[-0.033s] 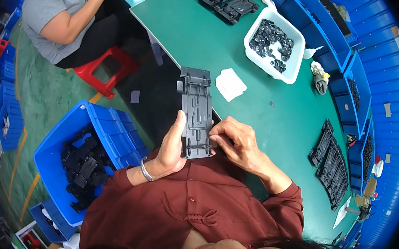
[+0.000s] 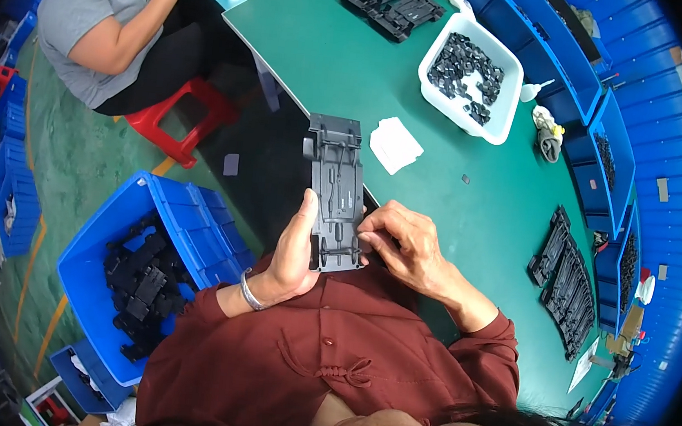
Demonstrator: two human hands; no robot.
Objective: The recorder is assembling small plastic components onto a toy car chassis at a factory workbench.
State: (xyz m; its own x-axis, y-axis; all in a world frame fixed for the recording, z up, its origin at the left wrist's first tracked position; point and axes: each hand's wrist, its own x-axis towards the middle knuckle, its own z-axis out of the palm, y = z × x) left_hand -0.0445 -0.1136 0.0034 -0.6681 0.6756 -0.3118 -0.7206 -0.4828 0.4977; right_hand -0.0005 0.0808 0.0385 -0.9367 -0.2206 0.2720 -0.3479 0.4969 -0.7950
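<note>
A long black plastic toy car chassis (image 2: 337, 192) is held up over my lap, its axle and frame details facing me. My left hand (image 2: 294, 245) grips it from the left, thumb along the edge and fingers wrapped underneath. At its lower right edge, the thumb and fingers of my right hand (image 2: 405, 242) are pinched together. Whatever lies between those fingertips is hidden. Beyond the chassis, white paper sheets (image 2: 396, 146) lie on the green table (image 2: 464, 208), with a small dark piece (image 2: 465, 178) to their right.
A white tub (image 2: 511, 81) of small black parts stands on the table. More chassis lie at the far edge (image 2: 394, 6) and at right (image 2: 568, 288). On my left is a blue crate (image 2: 101, 231) with black parts. A person sits on a red stool (image 2: 170, 132).
</note>
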